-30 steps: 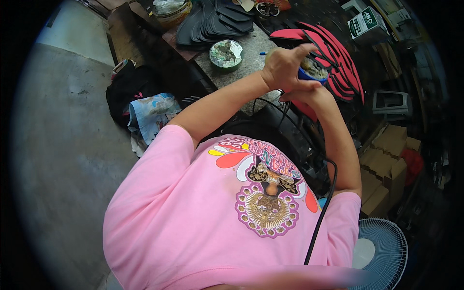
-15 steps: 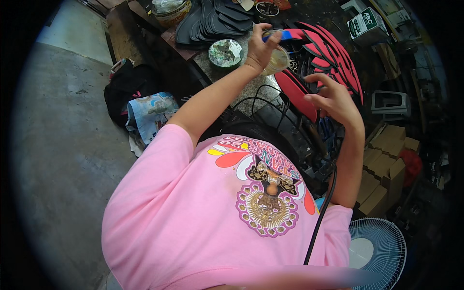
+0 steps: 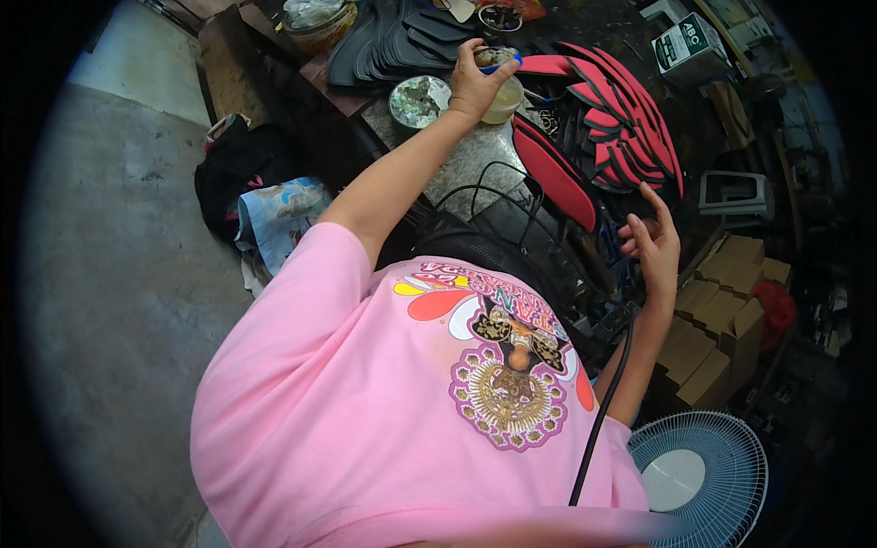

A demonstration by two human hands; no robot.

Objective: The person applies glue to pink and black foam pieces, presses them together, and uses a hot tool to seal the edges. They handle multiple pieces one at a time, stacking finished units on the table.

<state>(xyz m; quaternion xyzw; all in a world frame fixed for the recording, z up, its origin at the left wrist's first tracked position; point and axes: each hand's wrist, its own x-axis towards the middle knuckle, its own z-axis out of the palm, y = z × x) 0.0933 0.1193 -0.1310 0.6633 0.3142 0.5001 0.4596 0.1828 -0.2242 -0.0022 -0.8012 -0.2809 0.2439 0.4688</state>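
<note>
My left hand (image 3: 471, 89) is closed on a small round blue-rimmed piece (image 3: 498, 60) that looks like a lid with a dirty middle. Just below it stands a round clear tub (image 3: 503, 102) of yellowish content. A round tin (image 3: 419, 101) with a whitish-green crusted top sits left of my wrist. My right hand (image 3: 654, 245) is raised at the right, index finger stretched out and the other fingers partly bent, nothing seen in it. Nearest to it fans a stack of red, black-edged shoe-sole-shaped pieces (image 3: 630, 119). A separate red piece (image 3: 557, 173) lies closer to me.
Black sole-shaped pieces (image 3: 393, 50) are stacked at the far left of the grey speckled worktop (image 3: 475, 164). Black cables (image 3: 489, 187) loop near my waist. Cardboard boxes (image 3: 722, 320), a grey stool (image 3: 736, 197) and a white fan (image 3: 699, 484) stand at right.
My left hand has shifted slightly left with the blue-rimmed piece, which now tilts to show its middle. My right hand has moved down and right, away from the red pieces.
</note>
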